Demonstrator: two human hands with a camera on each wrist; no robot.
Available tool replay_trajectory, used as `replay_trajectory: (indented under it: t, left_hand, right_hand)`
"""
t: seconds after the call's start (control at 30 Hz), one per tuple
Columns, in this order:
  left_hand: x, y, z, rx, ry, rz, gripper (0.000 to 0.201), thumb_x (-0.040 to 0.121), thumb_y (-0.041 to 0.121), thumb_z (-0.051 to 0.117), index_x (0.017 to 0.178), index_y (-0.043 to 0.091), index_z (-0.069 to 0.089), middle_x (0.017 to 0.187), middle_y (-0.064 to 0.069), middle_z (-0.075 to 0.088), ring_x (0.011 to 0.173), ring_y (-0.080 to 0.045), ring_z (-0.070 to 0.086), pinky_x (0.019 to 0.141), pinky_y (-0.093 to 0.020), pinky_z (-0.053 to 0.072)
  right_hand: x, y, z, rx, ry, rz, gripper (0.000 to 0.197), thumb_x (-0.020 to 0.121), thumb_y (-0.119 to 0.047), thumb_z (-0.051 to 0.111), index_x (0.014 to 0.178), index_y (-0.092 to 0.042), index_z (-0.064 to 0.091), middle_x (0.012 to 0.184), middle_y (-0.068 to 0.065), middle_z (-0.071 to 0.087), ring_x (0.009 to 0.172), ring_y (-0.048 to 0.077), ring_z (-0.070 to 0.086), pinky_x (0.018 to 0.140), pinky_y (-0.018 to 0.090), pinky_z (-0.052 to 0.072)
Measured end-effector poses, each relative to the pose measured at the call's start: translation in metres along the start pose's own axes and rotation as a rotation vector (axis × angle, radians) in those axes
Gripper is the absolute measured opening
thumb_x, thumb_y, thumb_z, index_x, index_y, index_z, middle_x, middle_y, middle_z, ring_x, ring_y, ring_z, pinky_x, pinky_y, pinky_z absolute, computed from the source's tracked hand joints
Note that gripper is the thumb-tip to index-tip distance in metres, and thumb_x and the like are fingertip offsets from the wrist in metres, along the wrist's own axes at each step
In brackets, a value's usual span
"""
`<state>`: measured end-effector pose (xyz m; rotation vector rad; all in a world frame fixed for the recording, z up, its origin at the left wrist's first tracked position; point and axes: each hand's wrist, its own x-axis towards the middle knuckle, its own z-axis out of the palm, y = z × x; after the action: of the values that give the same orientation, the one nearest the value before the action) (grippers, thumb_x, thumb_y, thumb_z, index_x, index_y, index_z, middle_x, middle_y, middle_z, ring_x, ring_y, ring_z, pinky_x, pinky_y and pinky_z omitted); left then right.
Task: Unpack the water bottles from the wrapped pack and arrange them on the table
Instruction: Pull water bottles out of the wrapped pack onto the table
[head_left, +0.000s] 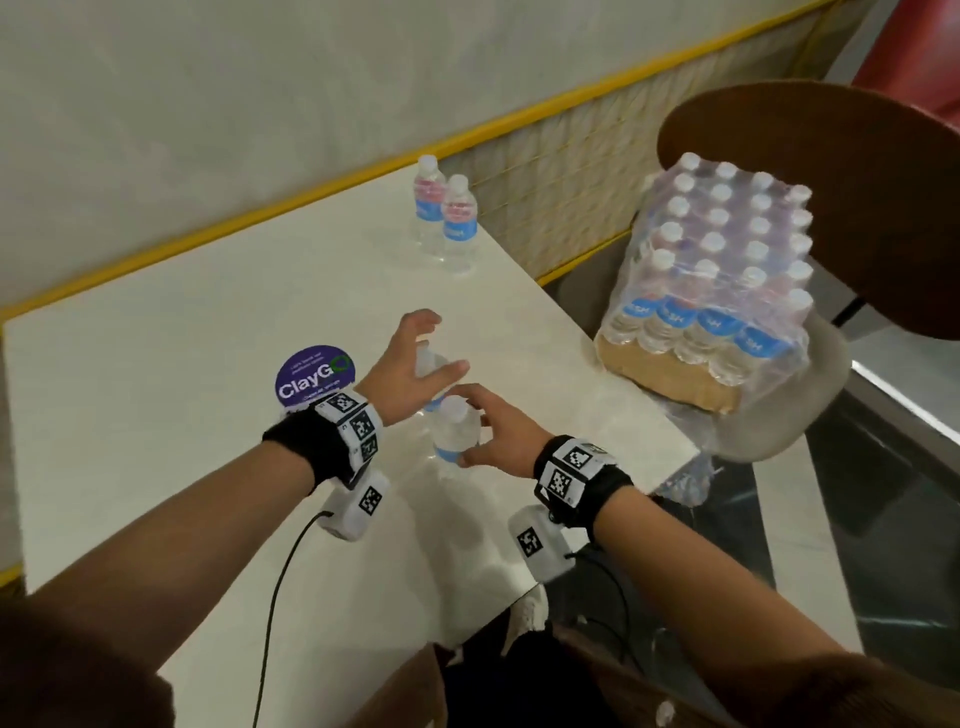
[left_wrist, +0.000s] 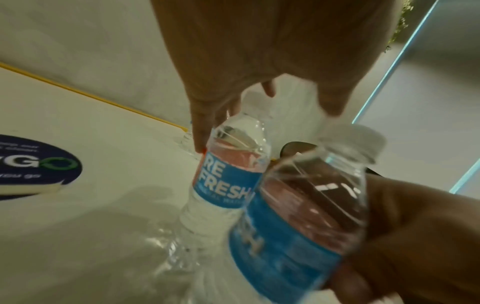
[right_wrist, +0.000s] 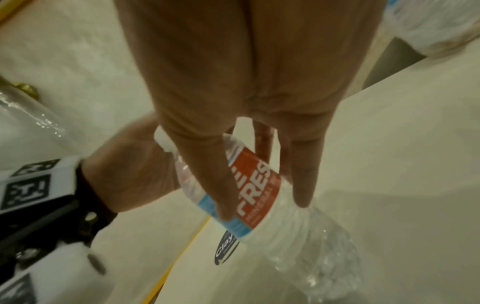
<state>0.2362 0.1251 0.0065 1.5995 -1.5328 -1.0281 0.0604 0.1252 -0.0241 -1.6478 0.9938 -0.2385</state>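
Note:
Two clear water bottles with blue and red labels stand at the table's (head_left: 182, 338) far edge (head_left: 429, 205) (head_left: 459, 224). My left hand (head_left: 439, 343) hovers with its fingers spread around a third bottle (head_left: 434, 364) (left_wrist: 228, 181), one fingertip (left_wrist: 200, 142) touching its shoulder and the thumb apart from it. Just in front, my right hand (head_left: 475, 428) (right_wrist: 262, 207) grips a fourth bottle (head_left: 452, 431) (left_wrist: 298, 216) between thumb and fingers, tilted beside the third. The wrapped pack (head_left: 717, 270) with several bottles sits on a chair to the right.
A round purple ClayGo sticker (head_left: 314, 376) lies on the table left of my left wrist. The pack rests on a cardboard tray on a brown-backed chair (head_left: 831, 182). Loose plastic wrap (head_left: 685, 483) hangs by the table's right corner. A yellow-trimmed wall borders the far edge.

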Motion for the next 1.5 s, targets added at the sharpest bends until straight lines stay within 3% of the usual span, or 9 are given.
replay_trajectory:
  t: [0.13, 0.27, 0.37, 0.5, 0.6, 0.83, 1.03, 1.3, 1.5]
  left_hand:
    - [-0.034, -0.006, 0.005, 0.121, 0.0, 0.105, 0.058, 0.057, 0.054, 0.078, 0.103, 0.044, 0.045, 0.145, 0.001, 0.023, 0.137, -0.014, 0.026, 0.108, -0.027, 0.027]
    - [-0.039, -0.012, 0.012, 0.217, 0.003, 0.077, 0.034, 0.065, 0.031, 0.085, 0.091, 0.023, 0.066, 0.157, -0.004, 0.005, 0.145, -0.019, 0.014, 0.112, -0.024, 0.02]
    - [-0.034, -0.01, 0.007, 0.2, -0.052, -0.017, 0.038, 0.07, 0.016, 0.082, 0.104, 0.02, 0.066, 0.158, -0.006, 0.002, 0.147, -0.018, 0.012, 0.106, -0.017, 0.016]
    - [-0.034, -0.013, -0.009, 0.268, -0.2, -0.039, 0.048, 0.07, 0.01, 0.079, 0.113, 0.02, 0.061, 0.157, -0.008, 0.01, 0.147, -0.021, 0.015, 0.104, -0.019, 0.022]
    - [-0.039, -0.018, -0.024, 0.329, -0.266, -0.06, 0.053, 0.073, 0.01, 0.077, 0.119, 0.025, 0.056, 0.159, -0.006, 0.006, 0.144, -0.024, 0.023, 0.104, -0.026, 0.029]
    - [-0.067, -0.042, -0.067, 0.327, -0.118, -0.089, 0.053, 0.072, 0.008, 0.076, 0.117, 0.028, 0.054, 0.137, -0.003, 0.043, 0.128, -0.021, 0.045, 0.095, -0.024, 0.034]
    - [-0.086, -0.041, -0.071, 0.237, -0.047, -0.062, 0.091, 0.063, 0.032, 0.086, 0.139, 0.034, 0.036, 0.139, 0.011, 0.038, 0.112, -0.007, 0.047, 0.088, -0.026, 0.04]
    - [-0.091, -0.049, -0.091, 0.25, -0.173, -0.109, 0.068, 0.068, 0.027, 0.083, 0.127, 0.036, 0.05, 0.121, 0.009, 0.057, 0.111, -0.007, 0.053, 0.095, -0.027, 0.044]
    - [-0.075, -0.048, -0.121, 0.546, -0.277, -0.214, 0.045, 0.066, 0.018, 0.082, 0.103, 0.027, 0.058, 0.103, 0.005, 0.059, 0.096, -0.019, 0.056, 0.074, -0.027, 0.041]
  right_hand:
    - [0.005, 0.0, 0.009, 0.006, 0.033, 0.07, 0.065, 0.077, 0.012, 0.054, 0.135, -0.011, 0.035, 0.13, 0.013, 0.047, 0.119, 0.022, 0.046, 0.099, 0.03, 0.043]
    - [0.004, -0.011, -0.001, 0.074, 0.155, 0.092, 0.067, 0.086, 0.008, 0.045, 0.143, -0.023, 0.03, 0.144, 0.01, 0.034, 0.126, 0.025, 0.044, 0.077, 0.019, 0.045]
    - [0.01, -0.031, -0.002, 0.103, 0.191, 0.043, 0.072, 0.089, 0.005, 0.045, 0.146, -0.033, 0.023, 0.146, 0.005, 0.03, 0.126, 0.024, 0.043, 0.081, 0.027, 0.044]
    - [0.021, -0.054, 0.012, 0.073, 0.145, -0.031, 0.071, 0.086, 0.009, 0.049, 0.146, -0.022, 0.027, 0.13, 0.002, 0.041, 0.117, 0.013, 0.042, 0.09, 0.02, 0.042]
    - [0.024, -0.059, 0.02, 0.027, 0.16, -0.001, 0.054, 0.089, -0.004, 0.058, 0.137, -0.018, 0.038, 0.12, -0.002, 0.048, 0.091, 0.005, 0.053, 0.065, 0.002, 0.041]
    - [0.007, -0.069, 0.04, -0.047, 0.237, 0.113, 0.037, 0.085, -0.024, 0.066, 0.119, -0.021, 0.052, 0.109, 0.002, 0.052, 0.093, 0.023, 0.054, 0.076, 0.043, 0.058]
    - [0.005, -0.086, 0.079, -0.032, 0.186, 0.159, 0.035, 0.084, -0.026, 0.065, 0.117, -0.026, 0.054, 0.108, 0.003, 0.052, 0.09, 0.022, 0.056, 0.069, 0.039, 0.058]
    - [-0.001, -0.088, 0.08, 0.164, 0.051, 0.259, 0.038, 0.085, -0.026, 0.065, 0.121, -0.032, 0.052, 0.126, 0.011, 0.054, 0.116, 0.022, 0.054, 0.078, 0.047, 0.059]
    - [-0.004, -0.104, 0.109, 0.057, -0.037, 0.213, 0.042, 0.086, -0.022, 0.067, 0.124, -0.027, 0.051, 0.121, 0.011, 0.05, 0.103, 0.02, 0.05, 0.074, 0.054, 0.057]
